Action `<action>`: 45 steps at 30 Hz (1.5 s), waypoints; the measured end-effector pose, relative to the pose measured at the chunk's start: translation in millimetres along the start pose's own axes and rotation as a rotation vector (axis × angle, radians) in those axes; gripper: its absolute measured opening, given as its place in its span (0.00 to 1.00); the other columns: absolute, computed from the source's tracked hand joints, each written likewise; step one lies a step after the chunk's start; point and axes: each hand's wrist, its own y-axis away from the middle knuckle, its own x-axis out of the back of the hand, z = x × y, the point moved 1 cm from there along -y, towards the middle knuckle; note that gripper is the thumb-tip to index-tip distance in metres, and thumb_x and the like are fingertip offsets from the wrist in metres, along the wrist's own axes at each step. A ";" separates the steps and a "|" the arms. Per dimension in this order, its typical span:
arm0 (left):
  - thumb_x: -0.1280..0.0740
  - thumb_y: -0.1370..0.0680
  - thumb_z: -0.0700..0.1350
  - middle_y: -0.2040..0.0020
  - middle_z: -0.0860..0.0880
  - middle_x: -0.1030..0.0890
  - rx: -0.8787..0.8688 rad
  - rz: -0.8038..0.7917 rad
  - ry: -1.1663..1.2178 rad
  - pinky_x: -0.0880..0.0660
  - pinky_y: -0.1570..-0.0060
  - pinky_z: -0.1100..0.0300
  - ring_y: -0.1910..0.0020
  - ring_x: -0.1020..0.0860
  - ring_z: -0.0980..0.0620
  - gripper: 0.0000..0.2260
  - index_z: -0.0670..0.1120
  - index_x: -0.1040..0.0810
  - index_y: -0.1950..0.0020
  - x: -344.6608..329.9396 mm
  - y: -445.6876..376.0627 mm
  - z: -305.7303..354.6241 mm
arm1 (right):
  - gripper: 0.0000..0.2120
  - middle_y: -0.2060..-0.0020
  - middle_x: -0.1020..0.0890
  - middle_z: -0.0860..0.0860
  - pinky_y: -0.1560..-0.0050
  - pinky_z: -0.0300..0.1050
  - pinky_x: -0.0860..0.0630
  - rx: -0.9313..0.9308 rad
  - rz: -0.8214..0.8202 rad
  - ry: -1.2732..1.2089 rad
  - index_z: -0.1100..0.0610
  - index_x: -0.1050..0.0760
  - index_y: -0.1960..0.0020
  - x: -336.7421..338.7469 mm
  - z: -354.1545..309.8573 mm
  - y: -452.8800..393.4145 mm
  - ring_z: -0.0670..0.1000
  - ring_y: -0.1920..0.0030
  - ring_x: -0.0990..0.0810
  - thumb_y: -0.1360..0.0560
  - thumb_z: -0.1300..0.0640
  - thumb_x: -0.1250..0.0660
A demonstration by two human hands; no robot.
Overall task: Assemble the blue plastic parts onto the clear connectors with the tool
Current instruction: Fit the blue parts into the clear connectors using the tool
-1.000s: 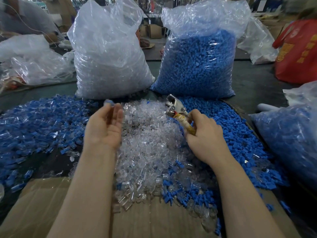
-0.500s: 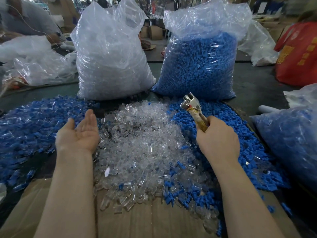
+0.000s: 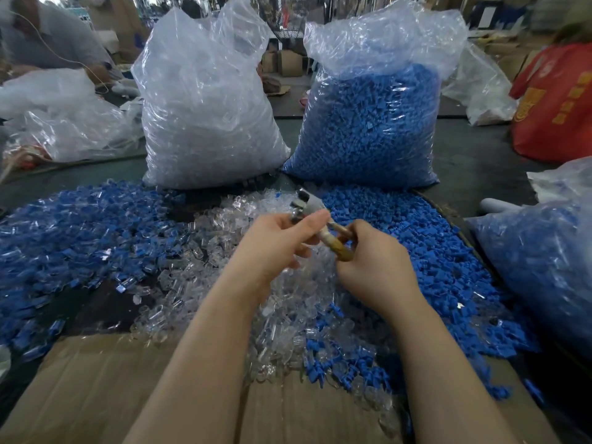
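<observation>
My right hand grips the taped yellow handles of a pliers-like tool, whose metal head points up and left over the table's middle. My left hand is curled against the tool's head, fingers pinched there; whatever small part it holds is hidden. Under both hands lies a heap of clear connectors. Loose blue plastic parts are piled to the right. A spread of assembled blue-and-clear pieces covers the left.
Two big plastic bags stand at the back: clear connectors and blue parts. Another bag of blue pieces sits at the right edge, a red bag behind it. Cardboard lies near me. A person sits far left.
My left hand swung from open, palm-up on the left, rightward onto the tool's head. My right hand brought the tool left and toward the centre.
</observation>
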 end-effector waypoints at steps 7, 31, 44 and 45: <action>0.24 0.28 0.42 0.72 0.49 0.20 -0.054 0.192 0.202 0.26 0.71 0.66 0.74 0.23 0.58 0.07 0.42 0.18 0.63 -0.1 -1.5 1.0 | 0.17 0.55 0.31 0.46 0.53 0.48 0.38 0.161 -0.022 0.060 0.48 0.34 0.45 -0.9 -8.6 2.5 0.51 0.54 0.34 0.32 0.52 0.34; 0.31 0.22 0.45 0.51 0.54 0.18 -0.048 0.178 -0.815 0.25 0.53 0.59 0.54 0.21 0.55 0.07 0.53 0.18 0.45 15.3 -6.1 -15.8 | 0.08 0.59 0.29 0.53 0.70 0.45 0.36 -0.425 0.026 0.322 0.56 0.34 0.52 11.0 20.5 4.3 0.52 0.70 0.35 0.24 0.56 0.35; 0.28 0.23 0.52 0.63 0.59 0.20 -0.137 0.278 -0.734 0.34 0.69 0.70 0.64 0.23 0.64 0.03 0.54 0.17 0.54 16.8 -6.9 -15.2 | 0.06 0.67 0.27 0.52 0.71 0.43 0.35 -0.380 -0.024 0.356 0.56 0.30 0.56 11.9 20.2 2.3 0.52 0.70 0.30 0.25 0.58 0.33; 0.29 0.23 0.52 0.63 0.60 0.20 -0.147 0.290 -0.704 0.34 0.69 0.70 0.64 0.23 0.64 0.04 0.54 0.17 0.53 16.4 -6.8 -14.7 | 0.06 0.67 0.27 0.52 0.72 0.43 0.35 -0.375 -0.022 0.358 0.56 0.30 0.57 11.8 19.9 2.6 0.52 0.70 0.30 0.24 0.59 0.34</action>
